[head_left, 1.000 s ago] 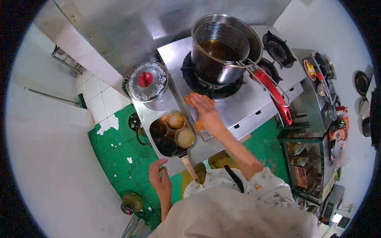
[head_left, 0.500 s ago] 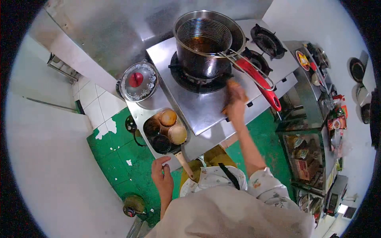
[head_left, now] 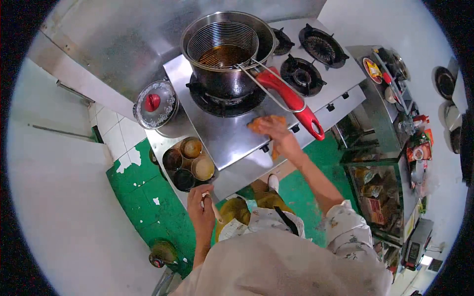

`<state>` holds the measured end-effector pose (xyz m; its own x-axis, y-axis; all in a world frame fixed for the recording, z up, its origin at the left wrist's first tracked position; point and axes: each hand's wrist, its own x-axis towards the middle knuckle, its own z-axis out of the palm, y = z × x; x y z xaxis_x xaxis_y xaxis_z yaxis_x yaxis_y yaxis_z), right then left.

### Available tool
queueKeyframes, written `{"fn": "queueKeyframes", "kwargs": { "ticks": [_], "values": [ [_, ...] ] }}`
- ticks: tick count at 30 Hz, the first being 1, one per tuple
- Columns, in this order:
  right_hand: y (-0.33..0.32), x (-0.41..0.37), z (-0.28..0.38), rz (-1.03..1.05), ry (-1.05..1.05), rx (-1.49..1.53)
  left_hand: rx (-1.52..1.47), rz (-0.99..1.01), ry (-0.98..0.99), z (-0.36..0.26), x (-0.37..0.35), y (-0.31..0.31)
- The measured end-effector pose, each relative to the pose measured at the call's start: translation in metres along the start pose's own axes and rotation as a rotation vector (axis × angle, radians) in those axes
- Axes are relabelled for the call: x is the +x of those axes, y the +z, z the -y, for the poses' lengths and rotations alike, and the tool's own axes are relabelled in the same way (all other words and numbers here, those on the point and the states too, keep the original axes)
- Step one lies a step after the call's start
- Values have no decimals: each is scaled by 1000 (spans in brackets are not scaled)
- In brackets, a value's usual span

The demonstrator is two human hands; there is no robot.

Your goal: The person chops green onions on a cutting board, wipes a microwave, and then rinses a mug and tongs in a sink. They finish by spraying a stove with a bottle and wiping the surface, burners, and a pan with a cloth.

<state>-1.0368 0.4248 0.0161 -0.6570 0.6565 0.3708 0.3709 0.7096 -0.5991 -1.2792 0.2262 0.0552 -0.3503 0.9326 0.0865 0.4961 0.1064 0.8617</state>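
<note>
Head view: looking down over the person's shoulders onto a steel stove.
Orange cloth [head_left: 266, 122]: lying on the stove top [head_left: 222, 140] close to its front edge; a loose strip is showing beside the wrist.
Right hand [head_left: 276, 134]: lying flat on the orange cloth with the fingers almost straight, the palm pressing down rather than curling round it.
Deep pot [head_left: 222, 79]: standing on a burner at 11 o'clock from the orange cloth and holding dark oil.
Wire basket [head_left: 222, 37]: sitting inside the deep pot.
Red handle [head_left: 291, 101]: running from the basket rim toward 4 o'clock, passing just beside the orange cloth at its 2 o'clock and overhanging the stove front.
Bare burners [head_left: 302, 74]: sitting at 2 o'clock from the orange cloth, well apart from it.
Left hand [head_left: 200, 212]: closing its fingers around the wooden handle [head_left: 216, 212], at 7 o'clock from the orange cloth.
Four-cup pan [head_left: 187, 163]: resting on the ledge at 8 o'clock from the orange cloth; two cups are showing pale rounds, two are looking dark.
Glass lid [head_left: 153, 104]: lying at 9 o'clock from the orange cloth, red knob facing up.
Green floor [head_left: 143, 192]: showing chipped paint at 8 o'clock, below the four-cup pan.
Shelf unit [head_left: 390, 163]: standing at 3 o'clock, carrying packets and utensils.
</note>
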Motion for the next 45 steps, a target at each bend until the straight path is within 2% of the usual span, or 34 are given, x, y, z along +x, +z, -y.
{"fn": "queueKeyframes", "kwargs": {
  "ticks": [1,4,5,7,9,11,12,14,16,17,19,21,22,24,26,28,29,30,31,33,34,37,38,40,42,43,45],
  "values": [
    [-5,-3,-11,-66,-3,20,7,-7,-7,2,-4,4],
    [14,-25,-6,-31,64,-21,31,-71,-21,0,-18,23],
    [14,-27,-2,-25,72,122,12,-98,-68,-6,-22,29],
    [-3,-15,7,-284,57,190,4,-134,-128,-15,-28,41],
    [-44,14,2,-416,268,207,-36,-185,-119,-23,-34,55],
    [-46,29,-57,-503,205,-104,-44,-187,-126,-27,-41,71],
    [-36,28,-76,-499,200,-100,-56,-182,-125,-30,-44,79],
    [-11,30,-97,-367,281,-375,-10,-179,-118,-44,-49,91],
    [-13,16,-22,-446,331,120,34,-176,-113,-50,-53,102],
    [12,0,-25,-433,371,578,35,-169,-90,-48,-55,110],
    [57,-26,-6,-77,371,485,30,-161,-59,-50,-57,127],
    [49,-34,12,243,-219,360,-22,-136,-22,-54,-54,141],
    [31,-38,19,238,-222,358,-20,-137,-15,-60,-53,145],
    [-7,-54,18,391,278,648,22,-151,-73,-71,-51,149],
    [-26,-76,-24,-354,291,577,42,-174,-99,-73,-54,154],
    [-81,-63,-64,-550,344,437,64,-205,-113,-75,-58,156],
    [-94,-63,-101,-578,316,153,63,-212,-88,-76,-62,157],
    [-105,-56,-111,-600,285,-130,62,-217,-64,-77,-66,159],
    [-99,-57,-110,-599,279,-124,66,-225,-65,-75,-71,161],
    [-71,-61,-85,-395,302,-70,49,-221,-37,-69,-77,167],
    [-51,-64,-65,-395,301,-66,53,-222,-38,-72,-77,168],
    [4,-78,-7,511,-3,416,62,-188,-93,-82,-79,169],
    [3,-77,-8,507,-6,420,131,-217,-76,-83,-79,166],
    [-15,-66,-11,236,148,597,200,-261,-66,-81,-81,163],
    [-79,-19,-14,8,244,291,52,-371,-201,-78,-90,156],
    [-48,-8,-65,-225,352,558,53,-381,-206,-79,-94,154],
    [-69,31,-95,-285,92,-190,129,-409,-191,-81,-105,149]
  ]
}}
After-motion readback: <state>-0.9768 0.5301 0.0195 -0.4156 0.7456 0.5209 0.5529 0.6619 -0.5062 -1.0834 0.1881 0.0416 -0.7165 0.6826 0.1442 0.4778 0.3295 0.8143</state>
